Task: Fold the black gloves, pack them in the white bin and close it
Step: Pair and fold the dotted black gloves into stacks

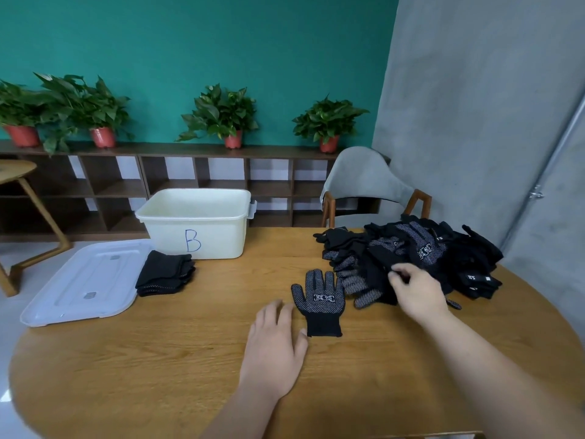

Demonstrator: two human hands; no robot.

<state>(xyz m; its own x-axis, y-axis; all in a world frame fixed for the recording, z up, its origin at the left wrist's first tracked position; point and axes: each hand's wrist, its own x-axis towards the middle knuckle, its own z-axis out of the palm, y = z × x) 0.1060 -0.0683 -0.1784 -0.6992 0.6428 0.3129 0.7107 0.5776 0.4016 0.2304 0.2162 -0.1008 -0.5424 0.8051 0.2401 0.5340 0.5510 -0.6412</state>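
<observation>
Since these knit gloves look light, limp and grippy on their white-dotted palms, I judge each is best taken at the cuff or fingertips and pressed flat, as it will sag rather than slide. In the head view, one black glove (319,304) lies dotted side up near the middle of the table (158,359). My left hand (275,340) rests flat just beside its cuff, fingers straight and close together, while my right hand (414,289) seems to pinch fabric with curled fingers at the near side of the loose pile (421,258) by the right edge. A folded stack (166,274) sits before the open white bin (196,223) at the far edge, with the lid (85,280) off at the left edge.
</observation>
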